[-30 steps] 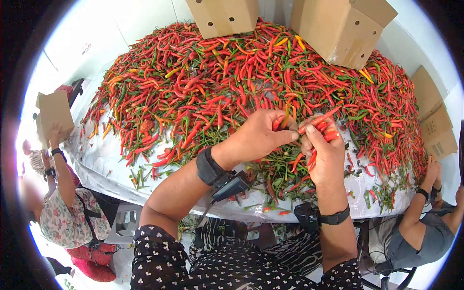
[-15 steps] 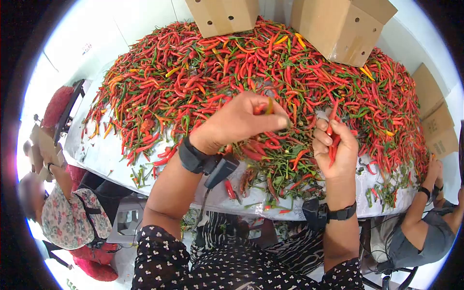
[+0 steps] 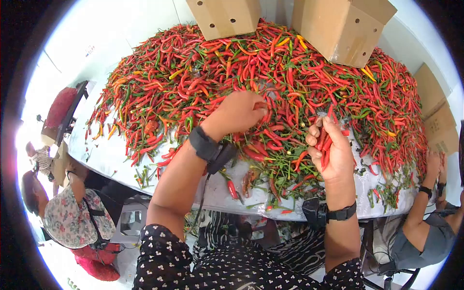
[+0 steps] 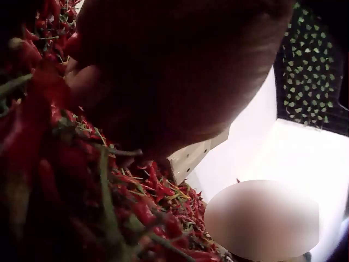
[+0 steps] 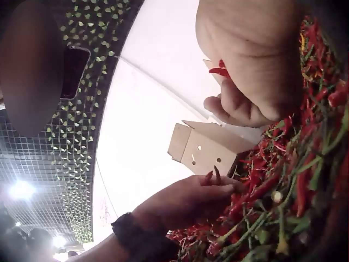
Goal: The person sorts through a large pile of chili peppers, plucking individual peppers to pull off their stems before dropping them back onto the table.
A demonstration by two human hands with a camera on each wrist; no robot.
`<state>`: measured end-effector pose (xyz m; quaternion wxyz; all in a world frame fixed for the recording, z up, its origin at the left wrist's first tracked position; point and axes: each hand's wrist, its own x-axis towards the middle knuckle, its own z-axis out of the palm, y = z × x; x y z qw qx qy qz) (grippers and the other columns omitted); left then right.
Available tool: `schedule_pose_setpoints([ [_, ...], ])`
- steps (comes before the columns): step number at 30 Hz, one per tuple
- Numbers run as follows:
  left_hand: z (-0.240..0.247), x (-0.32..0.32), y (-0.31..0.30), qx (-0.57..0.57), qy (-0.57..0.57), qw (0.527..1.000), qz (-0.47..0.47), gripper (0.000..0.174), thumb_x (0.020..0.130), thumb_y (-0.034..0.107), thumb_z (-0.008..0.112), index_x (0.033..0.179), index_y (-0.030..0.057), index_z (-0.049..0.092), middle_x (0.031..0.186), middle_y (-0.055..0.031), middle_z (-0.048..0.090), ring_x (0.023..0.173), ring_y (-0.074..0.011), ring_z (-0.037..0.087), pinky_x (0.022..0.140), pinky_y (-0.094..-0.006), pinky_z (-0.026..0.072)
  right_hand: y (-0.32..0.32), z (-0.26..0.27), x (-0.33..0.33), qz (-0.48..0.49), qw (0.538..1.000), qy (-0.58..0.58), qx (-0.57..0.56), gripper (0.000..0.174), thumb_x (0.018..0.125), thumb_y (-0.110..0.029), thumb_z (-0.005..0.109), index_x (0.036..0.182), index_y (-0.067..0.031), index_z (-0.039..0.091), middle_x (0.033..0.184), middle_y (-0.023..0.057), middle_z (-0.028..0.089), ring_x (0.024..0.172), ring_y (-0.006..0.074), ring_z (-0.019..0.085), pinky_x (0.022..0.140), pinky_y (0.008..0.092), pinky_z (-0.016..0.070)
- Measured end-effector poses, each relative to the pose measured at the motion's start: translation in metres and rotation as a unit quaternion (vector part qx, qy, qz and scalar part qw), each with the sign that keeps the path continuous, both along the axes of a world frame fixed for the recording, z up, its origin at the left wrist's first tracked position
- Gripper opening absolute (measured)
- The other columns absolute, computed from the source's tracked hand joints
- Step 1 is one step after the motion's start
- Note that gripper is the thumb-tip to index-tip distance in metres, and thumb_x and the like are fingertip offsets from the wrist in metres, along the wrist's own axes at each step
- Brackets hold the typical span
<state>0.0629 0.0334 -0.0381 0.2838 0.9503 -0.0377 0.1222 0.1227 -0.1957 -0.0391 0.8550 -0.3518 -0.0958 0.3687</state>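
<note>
My right hand [image 3: 338,153] grips several red chili peppers [image 3: 326,145] in its curled fingers, above the near part of the pile. A red tip [image 5: 220,71] sticks out past that hand in the right wrist view. My left hand [image 3: 237,113] reaches down over the middle of the heap of chili peppers [image 3: 212,72], its fingers curled inward. From the left hand [image 5: 185,199], a red and a dark pepper tip [image 5: 218,174] poke up in the right wrist view. Dark in the left wrist view, the left hand [image 4: 174,71] hides most of its own grasp.
Two cardboard boxes [image 3: 224,19] [image 3: 338,36] stand at the back of the heap. Green stems and leaves [image 3: 285,169] lie on the white tablecloth [image 3: 217,193] near me. People sit at both sides, one in a floral top [image 3: 77,220], another in grey [image 3: 420,241].
My hands have parted: the left moved away to the left and down into the heap, the right slightly right with its red chili peppers. The person at left has lowered a cardboard piece.
</note>
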Motion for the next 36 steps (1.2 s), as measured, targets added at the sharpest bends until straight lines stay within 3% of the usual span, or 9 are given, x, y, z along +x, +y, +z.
schedule_pose_setpoints([
  [2, 0.0, 0.009, 0.004, 0.107, 0.024, 0.989, 0.101, 0.027, 0.076, 0.03, 0.057, 0.08, 0.0045, 0.064, 0.075, -0.0177, 0.062, 0.071, -0.0331, 0.06, 0.062, -0.0408, 0.047, 0.0, 0.0, 0.0, 0.009, 1.0, -0.002, 0.003, 0.017, 0.088, -0.023, 0.053, 0.081, -0.0077, 0.053, 0.069, 0.0037, 0.054, 0.06, 0.0142, 0.053, 0.039, 0.0189, 0.0354],
  [8, -0.003, 0.024, -0.003, 0.201, 0.119, 0.967, 0.098, 0.03, 0.07, 0.034, 0.061, 0.077, 0.0057, 0.065, 0.072, -0.017, 0.061, 0.071, -0.0341, 0.06, 0.064, -0.0438, 0.048, 0.0, 0.001, 0.0, 0.0, 1.0, 0.015, -0.01, 0.015, 0.087, -0.022, 0.054, 0.082, -0.0077, 0.052, 0.068, 0.0035, 0.053, 0.057, 0.0138, 0.052, 0.039, 0.0193, 0.0358],
  [11, 0.003, 0.025, -0.011, 0.185, 0.151, 0.966, 0.103, 0.034, 0.065, 0.031, 0.064, 0.077, -0.0003, 0.063, 0.08, -0.0182, 0.062, 0.078, -0.034, 0.061, 0.068, -0.0427, 0.0491, 0.001, 0.002, -0.001, -0.013, 0.999, 0.005, -0.029, 0.014, 0.087, -0.021, 0.054, 0.082, -0.0082, 0.052, 0.068, 0.0031, 0.053, 0.055, 0.0133, 0.052, 0.039, 0.0196, 0.0351],
  [18, -0.016, 0.023, 0.003, 0.177, 0.064, 0.98, 0.068, 0.029, 0.066, 0.027, 0.062, 0.083, 0.004, 0.06, 0.074, -0.0171, 0.06, 0.07, -0.0332, 0.059, 0.064, -0.0417, 0.047, 0.004, 0.003, -0.008, -0.015, 0.998, -0.036, -0.058, 0.012, 0.086, -0.019, 0.056, 0.082, -0.009, 0.052, 0.066, 0.0017, 0.052, 0.054, 0.0113, 0.05, 0.039, 0.0199, 0.0334],
  [21, 0.002, 0.014, -0.001, 0.053, 0.078, 0.995, 0.024, 0.026, 0.069, 0.023, 0.063, 0.084, 0.0024, 0.06, 0.07, -0.0102, 0.061, 0.062, -0.0217, 0.058, 0.058, -0.0337, 0.0448, 0.007, 0.004, -0.012, -0.003, 0.996, -0.054, -0.067, 0.01, 0.085, -0.018, 0.057, 0.082, -0.0091, 0.053, 0.066, 0.0009, 0.052, 0.054, 0.0106, 0.05, 0.039, 0.0198, 0.0333],
  [23, 0.007, 0.007, -0.009, -0.276, 0.131, 0.952, -0.01, 0.019, 0.074, 0.017, 0.064, 0.083, 0.0007, 0.061, 0.068, -0.0004, 0.058, 0.061, -0.0082, 0.053, 0.055, -0.0255, 0.0409, 0.009, 0.004, -0.014, -0.023, 0.992, -0.054, -0.109, 0.008, 0.084, -0.016, 0.057, 0.086, -0.0083, 0.055, 0.067, 0.0, 0.053, 0.053, 0.0095, 0.049, 0.039, 0.0198, 0.0333],
  [29, 0.016, -0.003, -0.046, -0.414, 0.125, 0.899, -0.073, 0.013, 0.078, 0.009, 0.062, 0.087, -0.0004, 0.062, 0.076, 0.0021, 0.059, 0.069, -0.0039, 0.052, 0.062, -0.0208, 0.0417, 0.014, 0.006, -0.019, -0.059, 0.989, -0.059, -0.119, 0.017, 0.082, -0.012, 0.06, 0.097, -0.0054, 0.057, 0.068, -0.0021, 0.053, 0.051, 0.0052, 0.047, 0.039, 0.0189, 0.0325],
  [34, 0.011, -0.004, -0.052, -0.401, 0.126, 0.903, -0.092, 0.015, 0.08, 0.009, 0.061, 0.09, -0.0018, 0.062, 0.079, 0.0008, 0.06, 0.073, -0.004, 0.052, 0.066, -0.0206, 0.0432, 0.016, 0.004, -0.022, -0.076, 0.981, -0.098, -0.147, 0.019, 0.081, -0.01, 0.062, 0.097, -0.0027, 0.057, 0.066, -0.0024, 0.052, 0.047, 0.0033, 0.043, 0.038, 0.0187, 0.0308],
  [36, 0.008, -0.003, -0.052, -0.379, 0.107, 0.915, -0.087, 0.014, 0.081, 0.011, 0.061, 0.086, -0.0023, 0.062, 0.075, 0.002, 0.059, 0.067, -0.0042, 0.05, 0.06, -0.0222, 0.0422, 0.017, 0.004, -0.023, -0.11, 0.982, -0.096, -0.118, 0.019, 0.08, -0.009, 0.063, 0.097, -0.0017, 0.057, 0.065, -0.0024, 0.052, 0.044, 0.0034, 0.041, 0.038, 0.0181, 0.0292],
])
